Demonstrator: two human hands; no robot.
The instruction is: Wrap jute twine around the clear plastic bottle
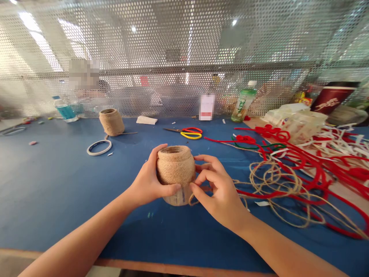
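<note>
My left hand (150, 182) is wrapped round a small jar (175, 169) covered most of the way down in wound jute twine; its bare base shows white tape. My right hand (215, 186) presses against the jar's right side, its fingers pinching the twine near the lowest wrap. A loose strand runs from there to a tangled pile of jute twine (271, 184) on the blue table (57, 192) to the right.
A second twine-wrapped jar (112, 122) and a tape roll (99, 147) lie at the back left. Scissors with red and yellow handles (188, 132) lie behind the jar. Red pipe cleaners (311, 161), paper strips, a green bottle (243, 102) and a perforated metal screen (184, 57) stand beyond.
</note>
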